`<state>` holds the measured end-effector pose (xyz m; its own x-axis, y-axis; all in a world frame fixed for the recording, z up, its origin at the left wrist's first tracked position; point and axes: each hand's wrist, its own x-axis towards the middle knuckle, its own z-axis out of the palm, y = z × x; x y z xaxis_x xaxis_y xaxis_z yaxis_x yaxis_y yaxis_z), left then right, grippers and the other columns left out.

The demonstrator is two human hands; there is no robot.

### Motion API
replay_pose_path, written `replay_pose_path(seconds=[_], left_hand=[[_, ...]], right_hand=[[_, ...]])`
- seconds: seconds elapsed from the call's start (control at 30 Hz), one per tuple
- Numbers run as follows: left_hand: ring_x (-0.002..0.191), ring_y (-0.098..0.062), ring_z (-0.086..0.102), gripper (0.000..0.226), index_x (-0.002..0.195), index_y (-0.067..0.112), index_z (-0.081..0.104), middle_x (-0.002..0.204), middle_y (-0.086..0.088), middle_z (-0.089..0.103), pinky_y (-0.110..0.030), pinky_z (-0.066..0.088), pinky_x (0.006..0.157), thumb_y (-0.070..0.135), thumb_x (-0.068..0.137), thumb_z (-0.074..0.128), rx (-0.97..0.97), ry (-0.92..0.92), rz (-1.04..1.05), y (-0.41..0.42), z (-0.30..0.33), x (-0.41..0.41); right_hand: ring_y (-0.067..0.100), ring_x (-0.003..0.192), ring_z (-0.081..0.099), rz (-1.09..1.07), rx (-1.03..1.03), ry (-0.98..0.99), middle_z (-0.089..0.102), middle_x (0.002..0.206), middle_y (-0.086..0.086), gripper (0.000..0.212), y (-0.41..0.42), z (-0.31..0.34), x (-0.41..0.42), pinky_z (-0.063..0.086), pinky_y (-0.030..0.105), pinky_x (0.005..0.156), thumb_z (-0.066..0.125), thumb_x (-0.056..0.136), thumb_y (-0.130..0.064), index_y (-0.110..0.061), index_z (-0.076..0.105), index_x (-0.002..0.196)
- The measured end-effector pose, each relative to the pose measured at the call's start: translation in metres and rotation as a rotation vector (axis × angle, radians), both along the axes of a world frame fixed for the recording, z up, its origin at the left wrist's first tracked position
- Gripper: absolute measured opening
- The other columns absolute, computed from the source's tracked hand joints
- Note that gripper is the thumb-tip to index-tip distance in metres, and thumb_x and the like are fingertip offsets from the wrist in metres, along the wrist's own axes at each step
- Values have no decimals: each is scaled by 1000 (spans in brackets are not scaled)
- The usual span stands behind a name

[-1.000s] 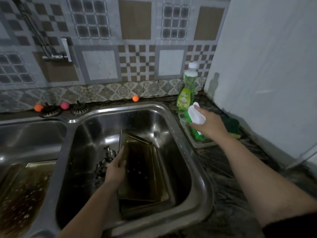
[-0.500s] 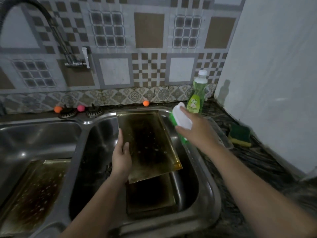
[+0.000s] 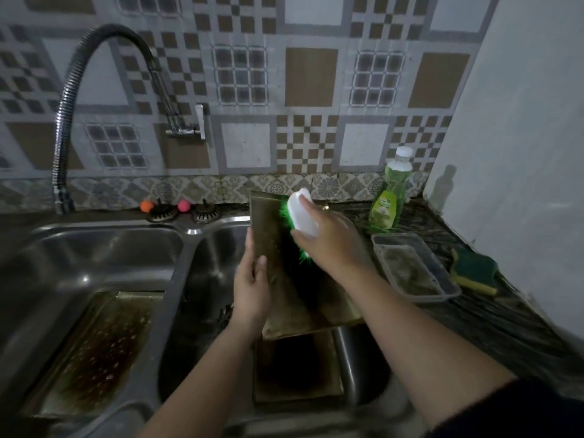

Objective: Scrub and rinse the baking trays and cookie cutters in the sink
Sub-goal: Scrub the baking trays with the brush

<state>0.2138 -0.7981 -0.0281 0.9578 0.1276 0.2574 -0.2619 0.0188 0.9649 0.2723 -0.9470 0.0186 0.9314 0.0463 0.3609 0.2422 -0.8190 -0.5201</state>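
White-backed scrub brush (image 3: pixel 304 214) gripped in right hand (image 3: pixel 331 245), green bristles on baking tray (image 3: pixel 286 279). Left hand (image 3: pixel 251 289) clamps tray's left edge, tilted over right sink basin (image 3: pixel 208 279). Tray likely stiff, greasy-slick; edge grip safest.

Head cam, close, looks fwd/down over sink (image 3: pixel 189 230).

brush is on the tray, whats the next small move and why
Probably drag the brush down the baking tray toward you. The right hand grips it with the green bristles against the tray's upper part, the left hand holds the tray's left edge propped over the right basin, and dark grime runs below the brush.
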Motion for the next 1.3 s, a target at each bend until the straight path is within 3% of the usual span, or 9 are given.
replay_pose_path(seconds=[0.23,0.4,0.53,0.63,0.73,0.87,1.1,1.2,1.3], left_hand=[[127,19,28,55,148,28,25,141,28,30,6,28,91,2,101,36,-12,2,67,27,2,8],[130,17,32,56,149,26,28,137,37,38,-6,29,104,0,100,36,89,-87,-49,2,2,-1],[135,5,32,56,148,31,26,149,16,33,-14,29,109,3,101,36,-57,-9,104,20,12,17],[137,6,25,55,150,29,23,152,16,28,-20,24,115,5,102,35,-39,-7,170,42,17,23],[128,23,24,57,147,31,25,145,27,27,-1,22,104,1,100,35,48,-63,107,36,14,11],[131,19,27,56,142,42,26,134,43,34,-10,24,109,4,101,35,37,-71,19,12,13,0],[126,18,30,56,150,34,24,143,26,32,-3,27,101,8,101,38,134,-42,211,50,17,18],[112,31,27,56,150,32,23,135,32,31,10,23,88,9,101,37,249,-60,234,52,17,11],[112,21,39,57,150,37,20,131,26,40,7,31,85,13,102,38,382,-124,252,41,19,2]], right_hand=[[16,108,56,270,101,-87,53,126,-3,71,30,-56,-78,48,31,91,57,88,-44,-47,19,148],[19,110,57,71,136,-99,55,133,4,68,35,6,4,48,31,91,58,91,-39,-38,23,149],[22,104,59,239,30,-94,53,127,3,67,49,-8,-34,50,35,86,56,90,-40,-43,23,148],[17,105,56,348,106,-112,51,124,-3,68,45,-44,-78,48,30,89,55,88,-44,-48,21,147],[17,107,58,217,120,-148,54,128,-1,68,38,-39,-50,41,18,88,59,88,-44,-44,25,147],[21,102,60,1,117,-80,58,128,8,66,29,10,12,41,23,71,58,92,-40,-37,25,150],[19,113,55,234,151,23,54,131,4,79,25,-47,-67,49,33,93,64,88,-39,-47,14,148],[18,110,55,149,231,70,50,128,2,71,11,-32,-53,52,35,87,59,90,-43,-54,15,145],[14,103,55,31,265,14,49,128,3,62,10,7,-35,50,19,71,56,91,-47,-42,29,146]])
